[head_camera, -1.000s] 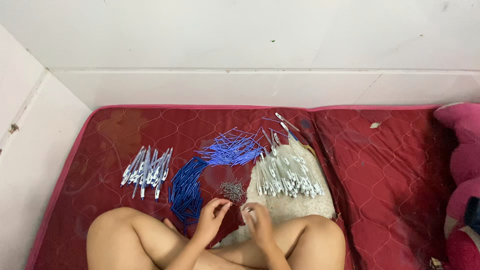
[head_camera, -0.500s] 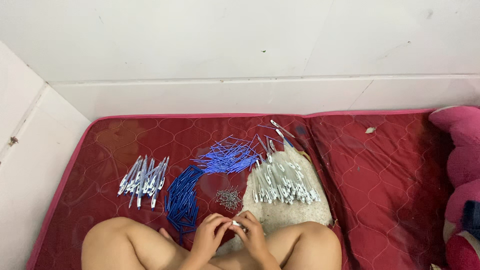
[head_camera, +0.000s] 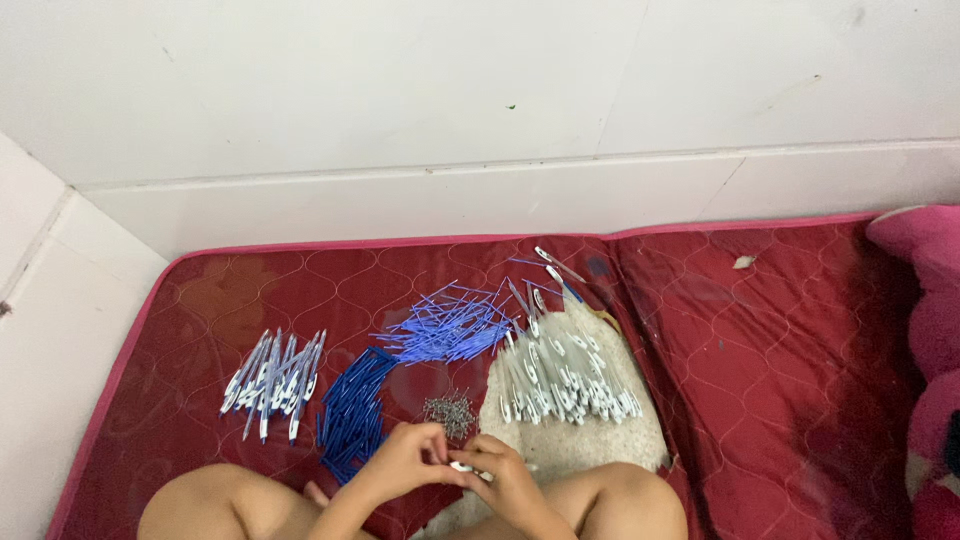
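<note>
Pinching a small clear pen part (head_camera: 462, 466) between both hands, the person is fitting pieces together near the front edge of the red mattress (head_camera: 780, 340). The left hand (head_camera: 405, 462) and right hand (head_camera: 505, 478) are both pressed together on it, fingertips meeting. Just beyond the hands lies a little heap of metal springs (head_camera: 448, 412), with blue pen tubes (head_camera: 352, 412) to the left, thin blue refills (head_camera: 445, 325) behind, clear barrels (head_camera: 560, 375) on a pale cloth (head_camera: 600, 445), and finished pens (head_camera: 272, 372) toward the left edge.

A home corner: a red quilted mattress (head_camera: 780, 330) against bare white walls (head_camera: 480, 90), pink plush toy (head_camera: 930, 330) at right.
</note>
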